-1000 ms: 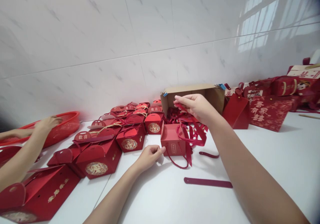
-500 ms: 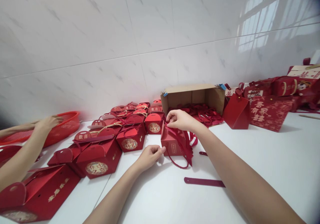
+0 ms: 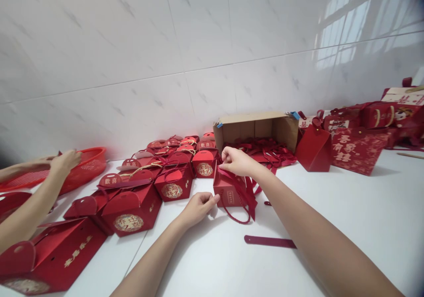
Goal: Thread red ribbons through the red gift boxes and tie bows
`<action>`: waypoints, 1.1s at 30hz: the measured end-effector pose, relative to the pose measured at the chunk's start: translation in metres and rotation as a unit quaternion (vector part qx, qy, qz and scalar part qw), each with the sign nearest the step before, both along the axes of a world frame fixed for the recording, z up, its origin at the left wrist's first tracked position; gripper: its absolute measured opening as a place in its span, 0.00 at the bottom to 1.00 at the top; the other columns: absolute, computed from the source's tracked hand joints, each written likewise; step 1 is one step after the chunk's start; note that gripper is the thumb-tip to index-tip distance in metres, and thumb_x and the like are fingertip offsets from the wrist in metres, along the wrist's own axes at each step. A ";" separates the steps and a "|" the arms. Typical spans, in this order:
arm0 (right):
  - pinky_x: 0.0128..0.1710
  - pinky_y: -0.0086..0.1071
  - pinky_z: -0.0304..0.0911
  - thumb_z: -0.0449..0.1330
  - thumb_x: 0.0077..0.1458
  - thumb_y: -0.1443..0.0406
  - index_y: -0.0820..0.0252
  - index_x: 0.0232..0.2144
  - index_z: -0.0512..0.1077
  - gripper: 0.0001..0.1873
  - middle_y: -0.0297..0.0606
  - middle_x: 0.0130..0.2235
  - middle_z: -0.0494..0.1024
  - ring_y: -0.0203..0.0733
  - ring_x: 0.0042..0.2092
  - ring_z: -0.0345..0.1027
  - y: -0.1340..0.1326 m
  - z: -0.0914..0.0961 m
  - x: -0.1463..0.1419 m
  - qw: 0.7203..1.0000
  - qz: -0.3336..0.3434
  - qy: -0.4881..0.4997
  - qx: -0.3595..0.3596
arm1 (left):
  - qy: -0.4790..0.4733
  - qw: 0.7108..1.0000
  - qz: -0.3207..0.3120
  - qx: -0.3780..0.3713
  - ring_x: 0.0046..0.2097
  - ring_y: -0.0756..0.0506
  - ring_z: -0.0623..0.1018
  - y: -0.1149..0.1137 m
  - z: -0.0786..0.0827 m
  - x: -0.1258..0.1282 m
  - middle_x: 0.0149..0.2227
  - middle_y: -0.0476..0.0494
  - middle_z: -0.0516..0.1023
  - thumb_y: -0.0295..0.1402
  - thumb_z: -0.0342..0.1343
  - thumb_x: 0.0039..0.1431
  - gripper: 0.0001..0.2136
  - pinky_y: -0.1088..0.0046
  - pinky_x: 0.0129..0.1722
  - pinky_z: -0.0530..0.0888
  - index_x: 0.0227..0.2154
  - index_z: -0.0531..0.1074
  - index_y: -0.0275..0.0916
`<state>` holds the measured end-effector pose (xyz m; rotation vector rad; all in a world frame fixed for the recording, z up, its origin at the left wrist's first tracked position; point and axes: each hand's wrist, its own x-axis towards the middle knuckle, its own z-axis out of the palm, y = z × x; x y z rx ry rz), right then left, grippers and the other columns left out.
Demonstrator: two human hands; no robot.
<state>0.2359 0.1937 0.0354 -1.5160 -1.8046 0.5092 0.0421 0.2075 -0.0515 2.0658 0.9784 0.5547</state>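
A small open red gift box (image 3: 228,192) with a red cord handle stands on the white table (image 3: 357,217). My left hand (image 3: 198,207) is closed with its fingertips pressed against the box's lower left corner. My right hand (image 3: 237,161) hovers over the box's top, pinching a bunch of red ribbons (image 3: 247,189) that trail down the box's right side. Behind them a brown cardboard box (image 3: 256,129) lies on its side with more red ribbons spilling out.
Several assembled red gift boxes (image 3: 172,169) crowd the left half of the table. Another person's arms (image 3: 36,191) reach to a red plastic basket (image 3: 77,169) at far left. Red gift bags (image 3: 356,146) stand at the right. A dark red strip (image 3: 270,241) lies near my right forearm.
My right hand came down from the cardboard box's opening to the top of the small red box, bringing the ribbons with it. My left hand stayed at the box's corner.
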 end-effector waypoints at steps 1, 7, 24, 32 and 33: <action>0.30 0.27 0.53 0.60 0.47 0.67 0.57 0.27 0.59 0.10 0.26 0.24 0.69 0.33 0.27 0.62 0.000 0.000 -0.001 1.000 -0.003 0.003 0.006 | -0.001 1.000 0.000 -0.001 0.22 0.52 0.63 0.000 0.000 0.000 0.17 0.52 0.63 0.53 0.45 0.54 0.24 0.76 0.25 0.61 0.16 0.61 0.37; 0.30 0.27 0.52 0.59 0.49 0.66 0.57 0.27 0.60 0.08 0.26 0.24 0.68 0.32 0.27 0.61 0.003 -0.004 -0.005 0.999 -0.007 0.018 0.040 | -0.008 1.000 0.008 -0.012 0.22 0.52 0.63 0.000 -0.001 0.000 0.17 0.51 0.64 0.54 0.45 0.54 0.24 0.76 0.25 0.61 0.17 0.62 0.37; 0.33 0.28 0.56 0.56 0.50 0.70 0.57 0.27 0.61 0.06 0.30 0.27 0.73 0.35 0.31 0.67 0.008 -0.016 -0.015 0.994 0.035 0.024 0.103 | -0.273 0.961 0.039 0.010 0.59 0.41 0.60 -0.008 0.020 -0.002 0.60 0.44 0.60 0.39 0.47 0.60 0.20 0.67 0.51 0.63 0.55 0.63 0.47; 0.33 0.28 0.57 0.56 0.50 0.71 0.57 0.27 0.62 0.06 0.30 0.29 0.75 0.35 0.32 0.68 0.004 -0.015 -0.021 0.993 0.060 0.035 0.094 | -0.339 0.939 0.003 -0.058 0.59 0.39 0.62 -0.007 0.022 -0.005 0.59 0.41 0.64 0.40 0.48 0.60 0.18 0.67 0.48 0.65 0.52 0.68 0.43; 0.33 0.28 0.57 0.56 0.50 0.71 0.57 0.27 0.61 0.06 0.30 0.29 0.75 0.35 0.33 0.68 0.004 -0.015 -0.022 0.992 0.066 0.039 0.095 | -0.343 0.938 0.005 -0.057 0.59 0.39 0.61 -0.008 0.023 -0.006 0.59 0.41 0.64 0.39 0.49 0.59 0.18 0.67 0.48 0.64 0.51 0.69 0.42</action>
